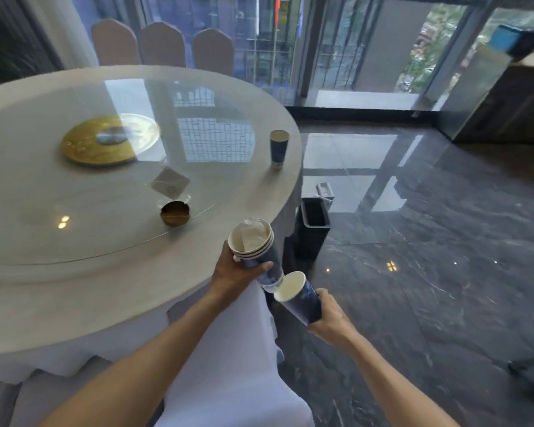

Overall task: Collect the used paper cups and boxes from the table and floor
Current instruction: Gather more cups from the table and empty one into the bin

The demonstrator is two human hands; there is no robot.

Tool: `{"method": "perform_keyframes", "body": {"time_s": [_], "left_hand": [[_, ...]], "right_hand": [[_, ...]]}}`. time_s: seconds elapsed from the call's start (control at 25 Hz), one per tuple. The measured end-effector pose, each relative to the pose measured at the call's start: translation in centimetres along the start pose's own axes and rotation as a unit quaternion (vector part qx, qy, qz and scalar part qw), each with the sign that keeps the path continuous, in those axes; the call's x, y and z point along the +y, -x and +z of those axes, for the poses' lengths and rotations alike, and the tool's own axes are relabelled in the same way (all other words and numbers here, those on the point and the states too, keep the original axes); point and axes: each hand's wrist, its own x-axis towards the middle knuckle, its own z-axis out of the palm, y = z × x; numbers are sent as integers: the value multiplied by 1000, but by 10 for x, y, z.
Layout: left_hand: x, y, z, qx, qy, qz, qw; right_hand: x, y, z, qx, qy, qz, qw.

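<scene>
Between both sets of fingers, a nested cup stack (255, 246) is clasped by the left hand (235, 272), a single cup (299, 298) by the right hand (330, 315); misaligned nesting could drop one. Beyond them, another cup (279, 147) waits on the desk (43, 303).

My paper cups (255, 241) look matt; the glass turntable (105, 186) and dark stone floor (444, 241) shine glossy.
</scene>
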Motion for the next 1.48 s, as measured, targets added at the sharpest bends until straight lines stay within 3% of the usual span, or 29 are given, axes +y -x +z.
{"method": "perform_keyframes", "body": {"time_s": [0.2,0.44,0.68,0.92,1.12,1.24,1.48], "left_hand": [[41,47,103,-61,23,16,998],[46,97,193,-120,-1,12,993],[47,118,239,-186,-40,10,982],[48,97,254,-151,-38,7,988],[30,63,266,-144,-27,-7,989],[19,22,279,-150,-20,-24,988],[19,-75,283,-114,-28,-51,992]], "right_hand": [[63,36,-37,17,-103,-3,995],[131,75,-78,44,-174,-49,983],[150,100,-114,40,-261,-68,962],[154,73,-132,-16,-244,-85,966],[130,25,-171,106,-250,-94,958],[104,-24,-194,85,-172,-148,970],[49,-125,-214,-87,76,-140,983]]}}
